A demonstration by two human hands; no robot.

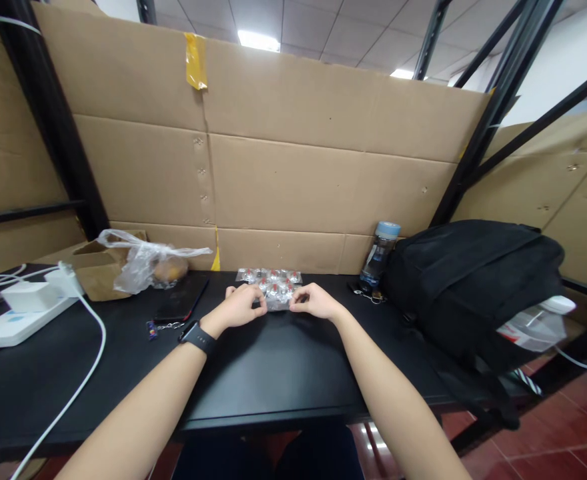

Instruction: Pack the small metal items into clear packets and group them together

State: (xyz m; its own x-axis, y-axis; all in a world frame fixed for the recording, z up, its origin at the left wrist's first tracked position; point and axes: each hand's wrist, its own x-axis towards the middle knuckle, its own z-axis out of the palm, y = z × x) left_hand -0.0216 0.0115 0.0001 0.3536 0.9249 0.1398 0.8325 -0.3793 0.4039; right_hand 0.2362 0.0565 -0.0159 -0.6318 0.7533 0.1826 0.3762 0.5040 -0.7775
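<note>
at the far middle of the black table (273, 373) we see both hands on a clear plastic pack (273, 291) with small red-and-white pieces inside. left hand (241, 307), black watch (198, 337) on its wrist, fingers pinched narrow on the pack's left edge. right hand (313, 303) same thing on the right edge, fingers curled tight on the plastic. the pack lies flat on the table between the hands, just in front of the cardboard wall (273, 167); we cannot tell if it is one pack or several stacked. to the left, a dark phone (181, 298) with a keychain (161, 327) near it, then a paper bag with a clear plastic bag (143, 263), then a white power strip (18, 313) and cable (91, 353). to the right, a blue-capped bottle (379, 257) just beside a black backpack (473, 287).
</note>
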